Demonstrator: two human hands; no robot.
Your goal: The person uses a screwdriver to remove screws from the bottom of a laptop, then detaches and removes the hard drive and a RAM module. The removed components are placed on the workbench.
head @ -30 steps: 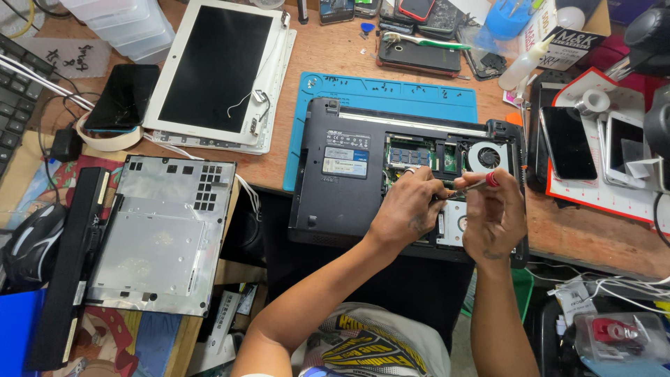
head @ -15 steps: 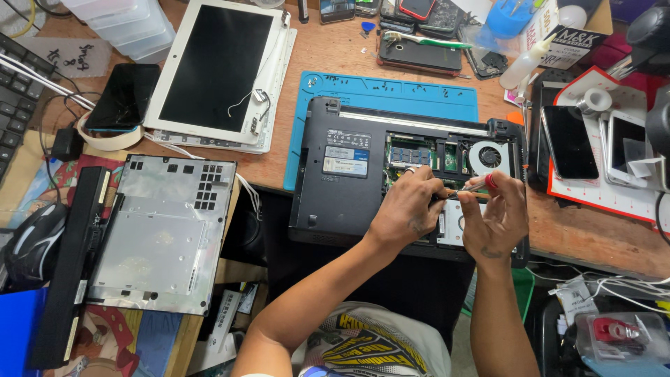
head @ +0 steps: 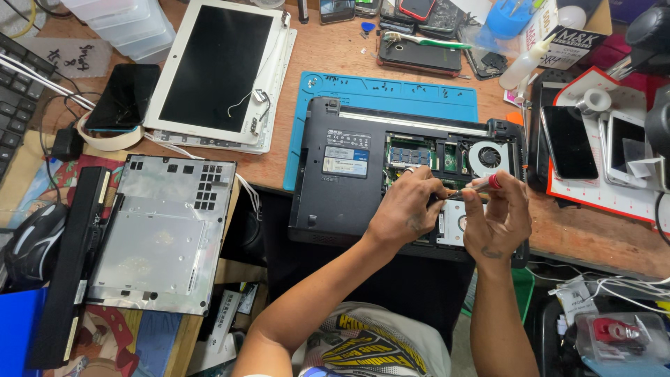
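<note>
A black laptop base (head: 349,174) lies upside down with its bottom cover off, on a blue work mat (head: 391,91). Its memory modules (head: 410,153) and round fan (head: 488,155) are exposed. My left hand (head: 408,209) rests over the open bay with its fingertips pinched at the tip of a small screwdriver (head: 474,187). My right hand (head: 497,216) grips that screwdriver's red-and-silver handle, held nearly level just above the laptop. What lies under the fingers is hidden.
A silver metal laptop cover (head: 164,234) and a long black battery (head: 70,265) lie at the left. A white-framed screen panel (head: 220,70) sits behind them. Phones (head: 569,143), a glue bottle (head: 520,63) and small parts crowd the right and back. Black mouse (head: 31,241) far left.
Both hands stay over the open bay. The screwdriver has tilted slightly and my right hand has shifted a little around its handle.
</note>
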